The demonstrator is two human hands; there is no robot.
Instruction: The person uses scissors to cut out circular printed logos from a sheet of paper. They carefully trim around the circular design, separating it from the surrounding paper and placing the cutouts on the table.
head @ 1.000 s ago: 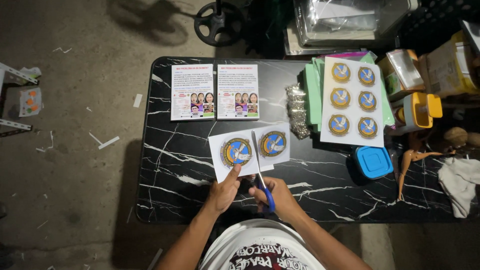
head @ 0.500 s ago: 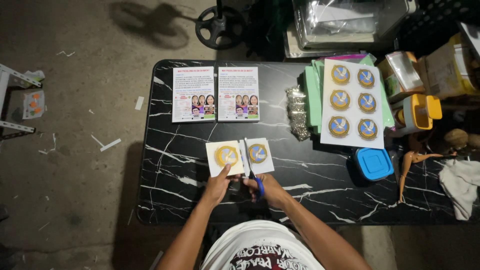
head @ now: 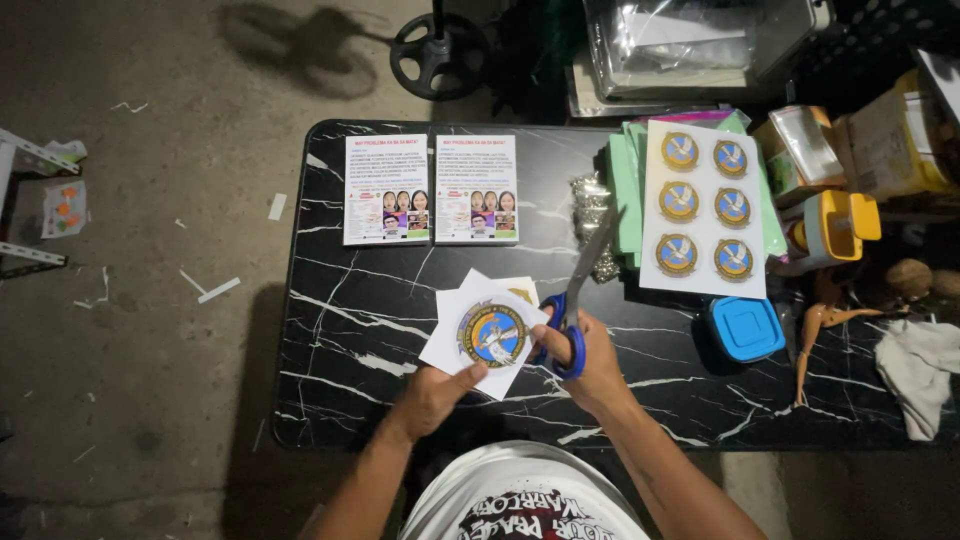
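Black desk (head: 330, 340) with white streaks, on a dark floor. Left hand (head: 432, 398) pinching a thin, bendy paper square (head: 482, 333) just above the desk; best held by its edge. Right hand (head: 590, 362) closed on blue scissors (head: 570, 322), blades up.

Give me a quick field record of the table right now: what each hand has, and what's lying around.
left hand: holds white paper square with round emblem
right hand: holds blue-handled scissors, blades pointing away
surface: black marble-pattern table
far edge: two printed leaflets, side by side
right side: sheet of six round emblems on green paper; blue-lidded tub
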